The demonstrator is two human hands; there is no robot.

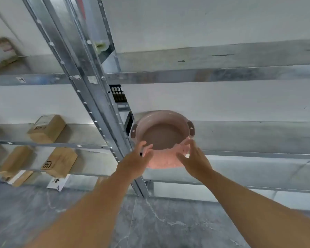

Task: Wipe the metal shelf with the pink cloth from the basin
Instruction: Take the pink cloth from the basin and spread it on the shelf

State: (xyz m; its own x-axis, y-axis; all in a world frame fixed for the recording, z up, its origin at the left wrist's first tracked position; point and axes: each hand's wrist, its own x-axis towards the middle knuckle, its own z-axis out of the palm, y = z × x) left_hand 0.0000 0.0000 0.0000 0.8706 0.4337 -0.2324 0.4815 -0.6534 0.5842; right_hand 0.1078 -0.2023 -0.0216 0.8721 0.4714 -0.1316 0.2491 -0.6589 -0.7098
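nearest to us, two bare forearms reach forward over the grey marbled floor [159, 226]. our left hand [135, 161] and right hand [193, 161] meet at the pink cloth [164, 159], which hangs draped over the near rim of the basin – each hand touches one end of it, fingers spread and loosely curled. the frame is blurred here, so we cannot tell whether either hand has truly closed on the cloth or only rests against it.

just beyond the hands sits the basin [162, 127], a pale pink round tub with a darker handle on each side, standing on the metal shelf [258, 135] – its near edge just past our fingertips. the shelf board runs off to the right of the right hand, bare and grey.

left of the left hand rises a galvanised upright post [89, 97], slanting across the view. farther left, cardboard boxes [47, 128] lie on neighbouring shelves. above and beyond the hands, a higher shelf board [213, 58] stands before a white wall [204, 20].
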